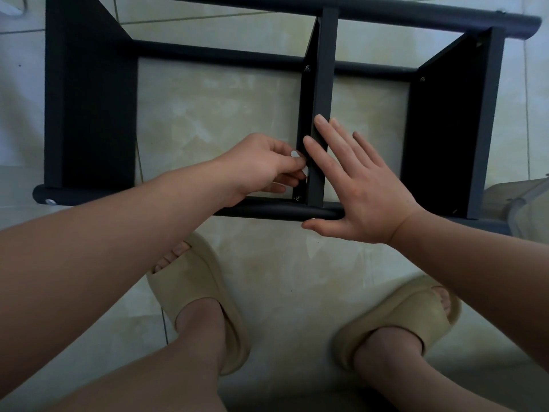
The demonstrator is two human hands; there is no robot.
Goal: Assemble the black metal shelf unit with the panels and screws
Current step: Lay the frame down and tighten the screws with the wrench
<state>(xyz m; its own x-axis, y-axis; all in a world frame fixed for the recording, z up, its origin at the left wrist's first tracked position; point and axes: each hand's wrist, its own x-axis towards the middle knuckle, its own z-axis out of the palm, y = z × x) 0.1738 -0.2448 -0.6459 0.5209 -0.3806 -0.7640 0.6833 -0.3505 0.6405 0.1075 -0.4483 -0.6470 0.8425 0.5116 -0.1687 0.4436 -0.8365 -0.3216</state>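
Step, likely: fastening black metal middle panel point(322, 84) to black front tube point(276, 210). Flat right hand point(356, 191) steadies it; left hand point(261, 165) pinches at flange, contents unclear. Next: seat small screw point(298, 198) squarely.

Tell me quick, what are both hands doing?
Left hand: fingers curled beside the middle panel; cannot tell if holding anything.
Right hand: open, flat on that panel.

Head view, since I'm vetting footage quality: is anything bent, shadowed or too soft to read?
Head view: the wide lens bows the black metal shelf frame; the black right side panel sinks into shadow; the left hand at the black middle panel is soft, so its grip is unreadable.
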